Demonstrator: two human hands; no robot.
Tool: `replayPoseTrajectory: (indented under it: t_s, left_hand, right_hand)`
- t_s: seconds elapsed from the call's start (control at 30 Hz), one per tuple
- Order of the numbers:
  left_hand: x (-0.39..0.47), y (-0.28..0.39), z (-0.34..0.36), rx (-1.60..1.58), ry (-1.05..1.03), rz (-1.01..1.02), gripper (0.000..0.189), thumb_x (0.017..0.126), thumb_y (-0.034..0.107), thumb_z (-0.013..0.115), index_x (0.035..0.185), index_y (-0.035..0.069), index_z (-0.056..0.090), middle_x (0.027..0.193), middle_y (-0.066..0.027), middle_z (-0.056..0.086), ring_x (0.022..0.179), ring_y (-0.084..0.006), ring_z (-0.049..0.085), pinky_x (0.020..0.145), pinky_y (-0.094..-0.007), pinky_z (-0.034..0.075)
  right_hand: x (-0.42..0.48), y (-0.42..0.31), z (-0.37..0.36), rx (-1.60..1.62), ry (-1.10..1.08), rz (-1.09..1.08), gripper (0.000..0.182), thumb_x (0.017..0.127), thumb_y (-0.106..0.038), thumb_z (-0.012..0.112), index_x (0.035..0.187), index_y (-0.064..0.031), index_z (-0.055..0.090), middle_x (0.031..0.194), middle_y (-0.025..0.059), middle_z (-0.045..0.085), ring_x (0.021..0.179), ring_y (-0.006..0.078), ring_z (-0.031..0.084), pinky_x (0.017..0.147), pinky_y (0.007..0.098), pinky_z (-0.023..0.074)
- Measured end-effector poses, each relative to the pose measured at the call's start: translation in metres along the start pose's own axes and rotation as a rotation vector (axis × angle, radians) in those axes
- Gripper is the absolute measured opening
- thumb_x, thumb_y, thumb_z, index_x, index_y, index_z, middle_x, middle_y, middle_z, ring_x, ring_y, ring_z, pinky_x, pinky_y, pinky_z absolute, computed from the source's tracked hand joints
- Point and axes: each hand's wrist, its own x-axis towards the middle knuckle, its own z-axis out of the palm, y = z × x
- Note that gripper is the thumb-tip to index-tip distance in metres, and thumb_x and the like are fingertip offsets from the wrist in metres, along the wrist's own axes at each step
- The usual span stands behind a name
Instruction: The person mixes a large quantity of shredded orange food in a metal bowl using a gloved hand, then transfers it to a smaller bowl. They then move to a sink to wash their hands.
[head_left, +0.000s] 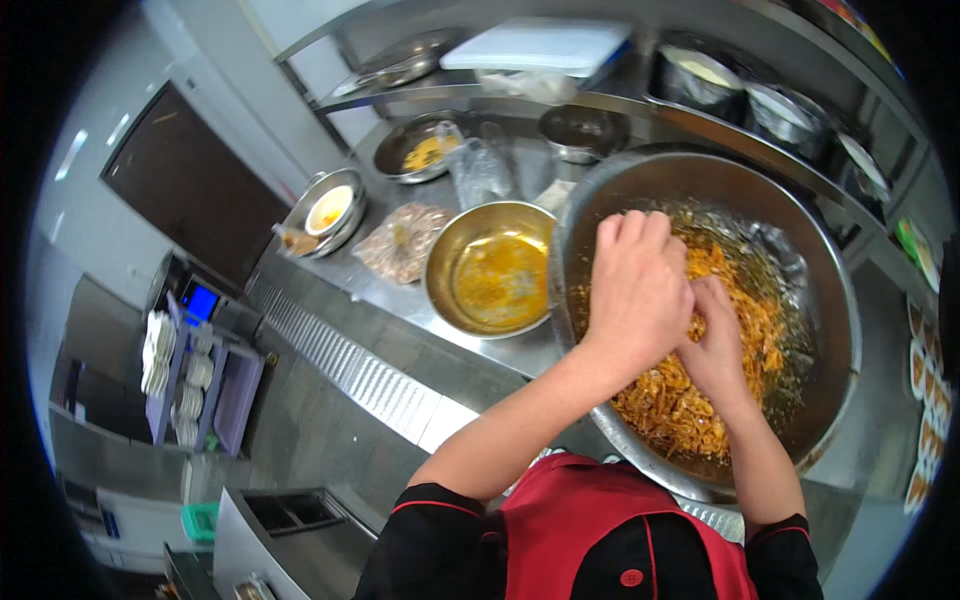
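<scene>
A large metal basin (832, 300) holds oily, orange-brown shredded food (675, 412) with dark liquid at its far side. My left hand (637, 277) is above the food, its fingers curled inward; what lies under them is hidden. Against it, on the right, my right hand (716, 337) is bent with its thumb side towards the left palm. Whether either hand grips something cannot be seen. Left of the basin stands a steel bowl (499, 270) with an orange oily film on its bottom.
On the steel table lie a plastic bag of pinkish pieces (405, 240), a bowl with yellow food (420, 150) and a metal bowl holding a white one (330, 208). A shelf (480, 94) with lidded containers runs behind. Small filled dishes (926, 427) line the right edge.
</scene>
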Motion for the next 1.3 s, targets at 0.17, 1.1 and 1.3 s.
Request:
replayPoseTrajectory:
  t_s: [0.17, 1.1, 1.3]
  left_hand:
    - [-0.028, 0.003, -0.020, -0.085, -0.080, -0.182, 0.016, 0.070, 0.010, 0.068, 0.080, 0.004, 0.057, 0.085, -0.0112, 0.050, 0.088, -0.0297, 0.049, 0.083, -0.0398, 0.037]
    - [-0.308, -0.269, -0.280, -0.351, 0.166, -0.987, 0.023, 0.083, 0.013, 0.067, 0.070, 0.001, 0.052, 0.068, -0.0076, 0.051, 0.068, -0.0223, 0.049, 0.063, -0.0334, 0.039]
    - [-0.311, -0.317, -0.319, -0.364, 0.215, -0.986, 0.024, 0.084, 0.014, 0.067, 0.070, 0.001, 0.052, 0.067, -0.0078, 0.051, 0.067, -0.0215, 0.049, 0.063, -0.0329, 0.039]
  right_hand:
    - [0.011, 0.009, -0.010, 0.111, -0.146, -0.068, 0.018, 0.071, 0.003, 0.064, 0.084, 0.0020, 0.051, 0.086, 0.0116, 0.049, 0.082, 0.0249, 0.052, 0.074, 0.0319, 0.0431]
    - [0.267, -0.269, 0.439, 0.571, -0.334, -0.327, 0.014, 0.080, -0.013, 0.067, 0.078, -0.0027, 0.058, 0.077, 0.0011, 0.053, 0.069, 0.0101, 0.051, 0.063, 0.0264, 0.0428]
    - [0.305, -0.355, 0.541, 0.632, -0.418, -0.194, 0.035, 0.078, -0.023, 0.072, 0.106, -0.0023, 0.063, 0.098, 0.0090, 0.064, 0.082, 0.0157, 0.061, 0.076, 0.0295, 0.0501]
